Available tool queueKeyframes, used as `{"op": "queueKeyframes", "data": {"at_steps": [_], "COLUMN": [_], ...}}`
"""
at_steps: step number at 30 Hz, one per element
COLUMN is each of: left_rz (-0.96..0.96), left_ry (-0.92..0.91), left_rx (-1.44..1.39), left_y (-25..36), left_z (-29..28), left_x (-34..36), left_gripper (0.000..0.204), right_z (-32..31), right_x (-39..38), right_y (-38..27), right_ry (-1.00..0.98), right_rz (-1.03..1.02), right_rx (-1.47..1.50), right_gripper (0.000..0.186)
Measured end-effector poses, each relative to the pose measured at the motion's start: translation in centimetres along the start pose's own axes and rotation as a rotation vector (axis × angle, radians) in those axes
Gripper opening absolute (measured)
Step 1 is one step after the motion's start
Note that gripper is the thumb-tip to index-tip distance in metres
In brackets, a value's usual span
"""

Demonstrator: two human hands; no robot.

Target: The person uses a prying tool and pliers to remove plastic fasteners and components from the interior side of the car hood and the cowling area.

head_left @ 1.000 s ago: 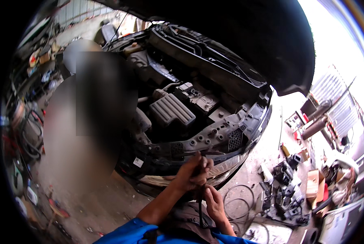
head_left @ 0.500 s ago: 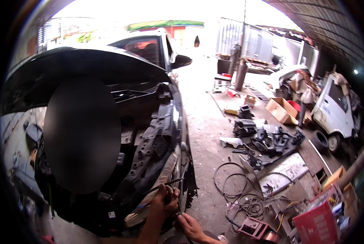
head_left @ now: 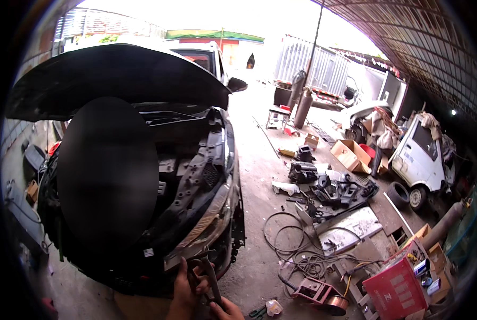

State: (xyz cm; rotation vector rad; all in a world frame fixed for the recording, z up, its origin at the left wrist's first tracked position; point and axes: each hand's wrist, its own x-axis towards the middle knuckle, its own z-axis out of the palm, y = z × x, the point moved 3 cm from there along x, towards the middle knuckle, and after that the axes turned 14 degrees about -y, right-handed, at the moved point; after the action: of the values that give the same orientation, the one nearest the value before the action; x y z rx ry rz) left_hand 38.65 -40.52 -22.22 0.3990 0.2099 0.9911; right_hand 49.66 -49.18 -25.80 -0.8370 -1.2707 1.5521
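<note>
At the bottom centre, my left hand [head_left: 187, 288] has its fingers closed on a dark, narrow, bent part [head_left: 214, 282], perhaps metal; I cannot make out exactly what it is. My right hand [head_left: 225, 309], partly cut off by the lower edge, grips the same part lower down. Both hands are just in front of a dark car [head_left: 115, 74] with its bonnet raised. Its headlamp [head_left: 206, 218] and exposed front mounting panel [head_left: 190, 181] are above my hands. A blurred dark oval hides much of the engine bay's left side.
Loose black car parts [head_left: 329, 189], coiled hoses [head_left: 283, 229] and a red machine [head_left: 393, 290] with a wire spool lie on the floor [head_left: 254, 202] to the right. Further back are cardboard boxes [head_left: 350, 157], upright gas cylinders [head_left: 303, 109] and a white vehicle cab [head_left: 417, 152].
My view has swung up from the engine bay to the wider workshop and yard. My hands, still gripping the dark part, now sit lower and further left in the picture.
</note>
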Motion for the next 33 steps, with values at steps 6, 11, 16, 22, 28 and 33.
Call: {"op": "queueKeyframes", "data": {"at_steps": [6, 11, 16, 22, 28, 33], "left_rz": [0.184, 0.387, 0.298, 0.405, 0.448, 0.469], "left_ry": [0.031, 0.171, -0.095, 0.175, 0.248, 0.279], "left_rx": [0.026, 0.013, -0.142, 0.112, 0.311, 0.443], "left_y": [7.6, 17.0, 24.1, 26.8, 28.4, 29.6], "left_z": [-3.2, -8.1, -10.8, -11.9, -10.4, -10.1], "left_x": [-7.2, -15.2, -20.2, -21.3, -21.2, -20.6], "left_gripper": [0.057, 0.031, 0.025, 0.025, 0.026, 0.029], "right_z": [9.2, 21.5, 29.7, 33.4, 33.8, 33.5], "right_x": [1.0, 5.0, 7.4, 9.4, 10.0, 12.5], "right_y": [0.7, 3.4, 4.9, 7.0, 6.6, 7.9], "right_ry": [-0.088, -0.054, -0.034, 0.087, 0.087, 0.098], "right_rz": [-0.005, -0.048, -0.002, -0.017, 0.077, -0.052], "right_rx": [0.049, 0.004, 0.044, 0.032, 0.010, -0.101], "right_gripper": [0.011, 0.011, 0.012, 0.014, 0.016, 0.019]}}
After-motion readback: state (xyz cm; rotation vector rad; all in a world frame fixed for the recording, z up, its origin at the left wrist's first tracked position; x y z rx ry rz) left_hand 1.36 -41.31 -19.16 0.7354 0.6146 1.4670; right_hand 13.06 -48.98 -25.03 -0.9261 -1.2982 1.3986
